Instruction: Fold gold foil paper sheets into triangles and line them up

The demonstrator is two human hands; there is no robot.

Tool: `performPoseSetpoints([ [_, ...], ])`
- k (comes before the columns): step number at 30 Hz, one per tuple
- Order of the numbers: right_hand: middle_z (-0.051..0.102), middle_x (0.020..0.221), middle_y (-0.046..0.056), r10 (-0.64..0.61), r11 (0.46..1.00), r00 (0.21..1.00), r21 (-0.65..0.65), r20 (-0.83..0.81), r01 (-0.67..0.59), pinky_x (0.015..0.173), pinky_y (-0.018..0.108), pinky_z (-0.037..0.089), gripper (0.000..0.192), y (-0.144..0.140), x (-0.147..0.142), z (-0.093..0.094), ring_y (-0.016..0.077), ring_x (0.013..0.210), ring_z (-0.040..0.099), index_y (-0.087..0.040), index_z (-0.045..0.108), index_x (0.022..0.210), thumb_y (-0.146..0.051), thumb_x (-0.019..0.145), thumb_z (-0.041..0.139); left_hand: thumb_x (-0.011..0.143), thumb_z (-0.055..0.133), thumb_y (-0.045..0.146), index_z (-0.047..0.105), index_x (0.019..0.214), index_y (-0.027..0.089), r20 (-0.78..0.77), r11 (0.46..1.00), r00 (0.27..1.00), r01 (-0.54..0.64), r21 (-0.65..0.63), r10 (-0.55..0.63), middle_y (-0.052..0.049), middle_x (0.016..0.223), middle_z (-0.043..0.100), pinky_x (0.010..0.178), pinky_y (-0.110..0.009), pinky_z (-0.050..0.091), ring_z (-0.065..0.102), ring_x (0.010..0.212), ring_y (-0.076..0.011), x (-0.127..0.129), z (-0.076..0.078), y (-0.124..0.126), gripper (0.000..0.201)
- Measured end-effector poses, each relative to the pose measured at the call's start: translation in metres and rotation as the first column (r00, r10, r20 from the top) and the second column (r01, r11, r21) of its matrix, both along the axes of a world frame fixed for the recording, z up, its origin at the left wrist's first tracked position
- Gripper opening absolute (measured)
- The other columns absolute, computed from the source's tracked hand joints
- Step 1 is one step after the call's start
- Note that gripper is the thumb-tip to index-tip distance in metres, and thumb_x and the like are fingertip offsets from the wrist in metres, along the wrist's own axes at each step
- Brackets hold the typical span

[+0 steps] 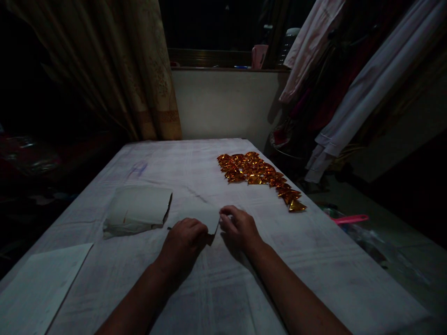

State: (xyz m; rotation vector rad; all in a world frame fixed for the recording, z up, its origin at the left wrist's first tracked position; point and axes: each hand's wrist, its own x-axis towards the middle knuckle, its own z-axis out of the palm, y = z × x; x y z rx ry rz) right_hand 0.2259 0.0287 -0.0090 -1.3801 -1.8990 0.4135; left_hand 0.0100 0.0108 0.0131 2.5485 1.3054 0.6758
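Note:
A pale sheet of paper (199, 215) lies on the table between my hands, with a brownish edge turned up at its near right corner. My left hand (185, 239) is closed over its near side, fingers curled on the paper. At the right edge, my right hand (240, 228) pinches the sheet between thumb and fingertips. To the left rests a thick pale stack of sheets (138, 209), its right edge dark. Beyond my right hand, several shiny orange-gold folded foil pieces (256, 170) sit in a cluster that trails toward the table's right edge.
A pale checked cloth (216, 298) covers the table. A white sheet (45, 284) lies at the near left. Hanging clothes (352, 93) and a pink handle (351, 218) are off the right side. Behind are a curtain (139, 70) and a sill with a pink mug (259, 56).

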Motion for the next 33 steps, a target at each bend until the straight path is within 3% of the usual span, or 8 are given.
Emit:
performPoseSetpoints([
  [4, 0.073, 0.122, 0.011, -0.109, 0.994, 0.981, 0.03, 0.158, 0.106, 0.098, 0.04, 0.048, 0.031, 0.009, 0.013, -0.009, 0.0268, 0.113, 0.065, -0.022, 0.068, 0.119, -0.023, 0.089, 0.059, 0.093, 0.055, 0.019, 0.063, 0.078, 0.022, -0.014, 0.997, 0.997, 0.07, -0.023, -0.07, -0.002, 0.077, 0.067, 0.078, -0.034, 0.044, 0.059, 0.075, -0.0193, -0.004, 0.003, 0.001, 0.017],
  [8, 0.071, 0.127, 0.011, -0.113, 0.993, 0.966, -0.012, 0.232, 0.119, 0.099, 0.042, 0.047, 0.034, 0.01, 0.016, -0.012, 0.0281, 0.117, 0.062, -0.023, 0.068, 0.122, -0.025, 0.089, 0.06, 0.093, 0.052, 0.021, 0.061, 0.075, 0.022, 0.008, 0.984, 0.99, 0.141, -0.113, -0.141, 0.001, 0.07, 0.065, 0.095, -0.039, 0.045, 0.059, 0.068, -0.0163, -0.005, 0.006, 0.001, 0.02],
  [15, 0.076, 0.108, 0.007, -0.057, 0.986, 0.974, -0.14, 0.22, 0.09, 0.089, 0.036, 0.048, 0.037, 0.008, 0.016, -0.001, 0.0252, 0.102, 0.067, -0.024, 0.071, 0.12, -0.026, 0.083, 0.068, 0.093, 0.053, 0.022, 0.062, 0.088, 0.024, 0.026, 0.954, 0.976, 0.219, -0.203, -0.218, 0.003, 0.084, 0.073, 0.111, -0.045, 0.037, 0.068, 0.08, -0.015, -0.004, 0.001, 0.0, 0.01],
  [20, 0.077, 0.091, 0.003, -0.032, 0.985, 0.97, -0.155, 0.241, 0.07, 0.081, 0.031, 0.047, 0.022, 0.005, 0.015, 0.005, 0.0222, 0.089, 0.068, -0.026, 0.075, 0.099, -0.019, 0.082, 0.063, 0.091, 0.055, 0.017, 0.063, 0.099, 0.025, -0.015, 0.972, 0.975, 0.221, -0.083, -0.223, -0.003, 0.107, 0.076, 0.114, -0.05, 0.034, 0.065, 0.119, -0.0235, -0.006, -0.003, 0.003, 0.014],
  [22, 0.076, 0.086, 0.001, -0.038, 0.982, 0.974, -0.173, 0.223, 0.078, 0.075, 0.029, 0.047, 0.024, 0.004, 0.016, 0.007, 0.02, 0.082, 0.068, -0.027, 0.073, 0.101, -0.018, 0.083, 0.06, 0.089, 0.058, 0.015, 0.065, 0.1, 0.025, -0.046, 0.98, 0.979, 0.195, -0.039, -0.197, -0.004, 0.113, 0.075, 0.115, -0.054, 0.032, 0.061, 0.127, -0.0273, -0.01, -0.003, 0.006, 0.016],
  [28, 0.073, 0.08, -0.003, 0.037, 0.965, 0.98, -0.263, 0.196, 0.016, 0.067, 0.026, 0.043, 0.038, 0.001, 0.025, 0.013, 0.018, 0.074, 0.067, -0.025, 0.064, 0.119, -0.015, 0.082, 0.057, 0.088, 0.052, 0.008, 0.062, 0.084, 0.023, -0.047, 0.996, 0.997, 0.063, 0.062, -0.06, -0.003, 0.11, 0.076, 0.113, -0.054, 0.033, 0.065, 0.119, -0.0249, -0.031, -0.009, 0.017, 0.018],
  [33, 0.074, 0.095, 0.002, 0.117, 0.983, 0.973, -0.159, 0.199, -0.086, 0.081, 0.029, 0.048, 0.044, 0.0, 0.027, 0.009, 0.0196, 0.09, 0.066, -0.025, 0.065, 0.119, -0.008, 0.079, 0.054, 0.093, 0.049, 0.014, 0.061, 0.09, 0.023, 0.021, 0.996, 0.997, 0.073, -0.046, -0.072, -0.002, 0.106, 0.076, 0.111, -0.05, 0.038, 0.07, 0.1, -0.0197, -0.035, -0.01, 0.017, 0.016],
])
